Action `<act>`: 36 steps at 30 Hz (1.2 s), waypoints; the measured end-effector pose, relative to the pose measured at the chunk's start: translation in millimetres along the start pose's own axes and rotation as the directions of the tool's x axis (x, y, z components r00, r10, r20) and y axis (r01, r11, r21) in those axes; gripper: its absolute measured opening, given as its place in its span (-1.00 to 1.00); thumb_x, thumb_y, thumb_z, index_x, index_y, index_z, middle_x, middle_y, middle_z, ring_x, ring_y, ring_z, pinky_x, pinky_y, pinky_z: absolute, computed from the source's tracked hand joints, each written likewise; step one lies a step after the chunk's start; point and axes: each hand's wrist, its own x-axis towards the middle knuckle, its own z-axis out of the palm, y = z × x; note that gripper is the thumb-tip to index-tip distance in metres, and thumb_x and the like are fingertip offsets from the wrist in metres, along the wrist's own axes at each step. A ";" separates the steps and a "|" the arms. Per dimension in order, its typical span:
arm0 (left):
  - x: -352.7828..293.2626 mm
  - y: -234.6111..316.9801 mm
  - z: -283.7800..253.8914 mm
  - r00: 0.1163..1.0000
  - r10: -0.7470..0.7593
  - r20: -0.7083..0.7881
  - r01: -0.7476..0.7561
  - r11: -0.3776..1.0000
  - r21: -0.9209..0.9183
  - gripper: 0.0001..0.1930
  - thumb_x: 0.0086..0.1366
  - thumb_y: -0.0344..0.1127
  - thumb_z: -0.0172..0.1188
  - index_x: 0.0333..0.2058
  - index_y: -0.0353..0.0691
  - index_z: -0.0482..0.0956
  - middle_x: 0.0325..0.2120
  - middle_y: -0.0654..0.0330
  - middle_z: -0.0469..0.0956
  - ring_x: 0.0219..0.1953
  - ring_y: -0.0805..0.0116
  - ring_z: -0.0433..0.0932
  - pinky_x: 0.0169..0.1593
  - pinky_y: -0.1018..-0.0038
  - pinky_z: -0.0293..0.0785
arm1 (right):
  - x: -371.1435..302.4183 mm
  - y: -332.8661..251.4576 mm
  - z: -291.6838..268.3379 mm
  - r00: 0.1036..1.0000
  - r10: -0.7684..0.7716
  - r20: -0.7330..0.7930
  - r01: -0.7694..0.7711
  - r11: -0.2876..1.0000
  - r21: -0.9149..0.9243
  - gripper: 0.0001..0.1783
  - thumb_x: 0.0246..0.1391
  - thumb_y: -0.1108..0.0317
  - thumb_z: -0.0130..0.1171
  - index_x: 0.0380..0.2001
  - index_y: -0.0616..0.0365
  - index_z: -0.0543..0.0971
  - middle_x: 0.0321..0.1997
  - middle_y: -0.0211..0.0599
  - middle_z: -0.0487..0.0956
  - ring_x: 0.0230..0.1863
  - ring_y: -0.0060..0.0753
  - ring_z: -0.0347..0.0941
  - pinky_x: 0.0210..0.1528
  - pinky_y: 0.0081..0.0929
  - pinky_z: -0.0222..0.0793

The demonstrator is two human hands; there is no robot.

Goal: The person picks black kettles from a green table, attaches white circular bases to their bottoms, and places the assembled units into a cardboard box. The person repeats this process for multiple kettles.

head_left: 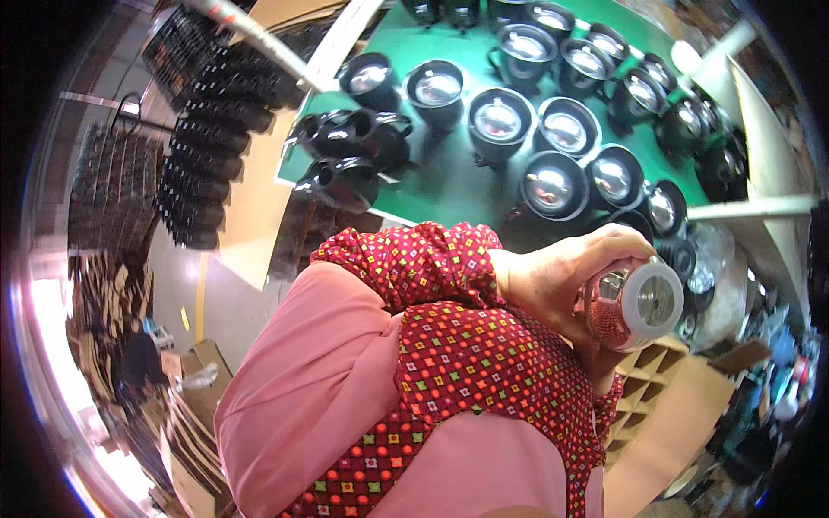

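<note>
Got my left hand (561,281) wrapped round a shiny mirrored glass flask (635,304) with a white rim; right hand is hidden underneath, can't tell its grip.

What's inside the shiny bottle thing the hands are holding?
The shiny liner shows a white ring at its mouth and a dark, mirror-like hollow inside; nothing shows in it. The left hand wraps its body, and the right hand is mostly hidden beneath, so its far end stays covered.
</note>
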 end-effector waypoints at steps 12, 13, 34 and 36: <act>-169.3 -27.6 -266.7 0.670 -0.387 -0.633 0.576 -0.265 0.773 0.18 -0.04 0.06 0.63 0.41 -0.42 0.16 0.30 -0.32 0.30 0.38 -0.28 0.28 0.46 -0.03 0.21 | 6.4 38.3 -2.1 0.971 0.223 0.087 -0.237 0.944 0.228 -0.05 0.24 -0.33 0.17 0.49 0.00 0.24 0.48 -0.06 0.33 0.41 -0.03 0.33 0.41 -0.02 0.25; -183.9 -32.3 -286.9 0.640 -0.414 -0.648 0.554 -0.336 0.762 0.19 -0.05 0.08 0.64 0.41 -0.38 0.17 0.27 -0.30 0.34 0.35 -0.26 0.33 0.43 -0.02 0.27 | 4.5 39.8 -3.3 0.970 0.233 0.067 -0.242 0.934 0.264 -0.04 0.24 -0.35 0.15 0.50 0.00 0.23 0.49 -0.06 0.32 0.42 -0.03 0.31 0.42 -0.01 0.23; 27.6 128.1 -159.0 0.904 -0.422 -0.075 0.426 0.867 0.258 0.24 -0.34 -0.25 0.81 0.36 -0.47 0.31 0.15 -0.01 0.52 0.23 0.11 0.56 0.32 0.27 0.48 | -17.7 15.5 24.8 0.944 0.309 0.114 -0.276 0.552 0.787 -0.21 0.43 -0.25 -0.03 0.46 0.09 0.30 0.39 -0.07 0.47 0.39 -0.03 0.42 0.48 0.01 0.29; 44.2 114.8 -136.5 0.954 -0.292 0.069 0.232 0.864 0.448 0.13 -0.34 -0.17 0.79 0.27 -0.40 0.43 0.00 0.03 0.53 0.05 0.13 0.57 0.13 0.26 0.50 | -27.1 31.5 16.6 0.941 0.334 0.047 -0.238 0.558 0.795 -0.36 0.48 -0.15 -0.06 0.36 0.06 0.40 0.27 -0.10 0.55 0.26 -0.09 0.53 0.36 -0.08 0.43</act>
